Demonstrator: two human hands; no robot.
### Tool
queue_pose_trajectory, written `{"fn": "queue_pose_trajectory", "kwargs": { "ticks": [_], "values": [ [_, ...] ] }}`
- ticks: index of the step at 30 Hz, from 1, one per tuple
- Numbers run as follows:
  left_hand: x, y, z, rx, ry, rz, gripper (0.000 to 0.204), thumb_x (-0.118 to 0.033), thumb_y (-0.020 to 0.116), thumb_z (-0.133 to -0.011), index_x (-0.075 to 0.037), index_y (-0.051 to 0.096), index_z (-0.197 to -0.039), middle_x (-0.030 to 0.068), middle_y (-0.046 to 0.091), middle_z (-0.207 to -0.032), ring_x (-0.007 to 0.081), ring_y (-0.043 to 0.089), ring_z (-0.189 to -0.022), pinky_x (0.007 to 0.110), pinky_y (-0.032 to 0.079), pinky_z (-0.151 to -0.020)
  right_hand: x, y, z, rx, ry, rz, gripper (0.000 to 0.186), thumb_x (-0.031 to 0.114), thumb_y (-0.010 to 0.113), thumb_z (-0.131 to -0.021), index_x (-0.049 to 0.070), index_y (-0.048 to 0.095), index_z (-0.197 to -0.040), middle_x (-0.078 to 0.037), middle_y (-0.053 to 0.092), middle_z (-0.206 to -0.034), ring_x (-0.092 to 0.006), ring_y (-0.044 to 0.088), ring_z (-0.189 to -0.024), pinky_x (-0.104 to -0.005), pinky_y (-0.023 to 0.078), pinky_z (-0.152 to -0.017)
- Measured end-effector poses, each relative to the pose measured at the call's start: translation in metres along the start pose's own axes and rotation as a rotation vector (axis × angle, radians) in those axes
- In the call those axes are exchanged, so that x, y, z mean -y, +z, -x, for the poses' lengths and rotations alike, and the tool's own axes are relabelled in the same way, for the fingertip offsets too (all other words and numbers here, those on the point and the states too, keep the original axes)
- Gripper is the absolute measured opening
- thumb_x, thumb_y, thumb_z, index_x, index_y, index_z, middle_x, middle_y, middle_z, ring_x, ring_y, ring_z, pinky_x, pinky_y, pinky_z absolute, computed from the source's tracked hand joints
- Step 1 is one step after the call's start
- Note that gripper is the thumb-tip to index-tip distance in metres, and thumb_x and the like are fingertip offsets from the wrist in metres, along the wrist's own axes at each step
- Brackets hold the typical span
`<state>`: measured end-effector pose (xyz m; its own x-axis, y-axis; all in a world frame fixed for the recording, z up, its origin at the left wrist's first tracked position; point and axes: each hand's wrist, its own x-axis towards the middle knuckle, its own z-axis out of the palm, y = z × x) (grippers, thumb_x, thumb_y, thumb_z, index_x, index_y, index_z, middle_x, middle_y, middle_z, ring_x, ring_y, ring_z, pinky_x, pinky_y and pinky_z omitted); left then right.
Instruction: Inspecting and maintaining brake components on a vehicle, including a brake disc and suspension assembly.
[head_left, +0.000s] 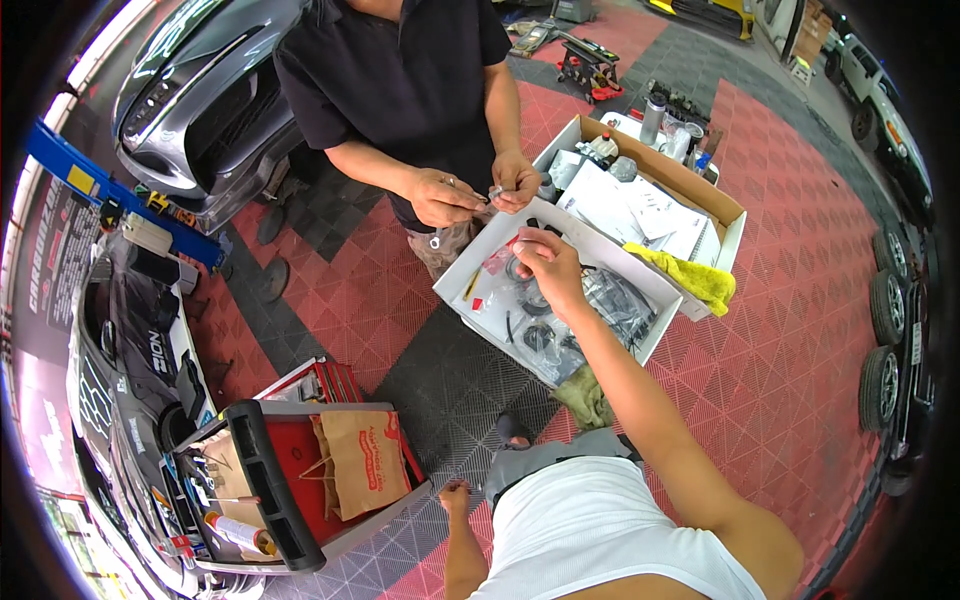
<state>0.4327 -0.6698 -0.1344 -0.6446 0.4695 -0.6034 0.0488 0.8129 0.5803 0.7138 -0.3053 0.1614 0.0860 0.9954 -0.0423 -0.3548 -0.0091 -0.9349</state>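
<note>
My right hand [548, 262] hovers over a white box [450, 285] holding bagged black cables [615, 300], black rings and small red pieces, its thumb and finger closed; anything between them is too small to name. My left hand [455, 498] hangs low beside a red tool cart [300, 465], fingers curled, with any content unclear. Across from me, a person in a dark shirt [395, 80] holds small metallic pieces in both hands [510, 185], just above the box's far edge.
A cardboard box [720, 215] with papers, bottles and a yellow cloth [690, 275] adjoins the white box. A paper bag [355, 465] lies on the cart. Cars [200, 110] and a blue lift post [70, 165] stand left; wheels [880, 390] line the right.
</note>
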Motion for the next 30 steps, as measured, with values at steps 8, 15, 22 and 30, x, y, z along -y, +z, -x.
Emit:
{"fn": "queue_pose_trajectory", "kwargs": {
  "ticks": [8,15,22,30],
  "values": [
    [0.013,0.003,-0.012,0.023,0.037,0.101,0.010,-0.006,0.064,-0.069,0.002,0.065,-0.074,0.0084,0.062,-0.063,0.0143,0.059,-0.056,0.028,0.047,-0.055,-0.003,0.003,-0.010,0.036,-0.085,0.013,0.039,0.009,0.063,-0.081,-0.003,0.051,-0.115,-0.008,0.061,-0.080,-0.0094,0.056,-0.064,-0.0222,0.045,-0.056],
    [0.013,0.003,-0.020,0.010,0.102,0.084,0.010,-0.004,0.061,-0.071,0.004,0.063,-0.076,0.0071,0.058,-0.060,0.0122,0.053,-0.048,0.025,0.043,-0.043,0.000,0.007,-0.015,0.030,-0.127,0.063,0.039,0.007,0.062,-0.081,-0.003,0.050,-0.117,-0.010,0.061,-0.083,-0.0087,0.056,-0.063,-0.0215,0.045,-0.055],
    [0.011,0.004,-0.019,0.045,0.055,0.055,0.012,-0.004,0.061,-0.071,0.005,0.063,-0.078,0.0084,0.059,-0.061,0.0129,0.054,-0.050,0.025,0.044,-0.045,-0.043,-0.028,-0.005,0.004,-0.143,0.142,0.035,0.008,0.063,-0.080,-0.002,0.052,-0.112,-0.008,0.062,-0.080,-0.0093,0.055,-0.060,-0.0219,0.044,-0.052],
    [0.015,0.008,-0.012,0.025,0.078,0.089,0.009,-0.006,0.063,-0.069,0.004,0.064,-0.070,0.0077,0.061,-0.061,0.0141,0.057,-0.054,0.027,0.045,-0.051,-0.124,-0.169,0.089,-0.085,0.145,0.310,0.033,0.009,0.065,-0.079,-0.004,0.054,-0.107,-0.005,0.060,-0.071,-0.0084,0.053,-0.057,-0.0214,0.042,-0.050]
  ]
}}
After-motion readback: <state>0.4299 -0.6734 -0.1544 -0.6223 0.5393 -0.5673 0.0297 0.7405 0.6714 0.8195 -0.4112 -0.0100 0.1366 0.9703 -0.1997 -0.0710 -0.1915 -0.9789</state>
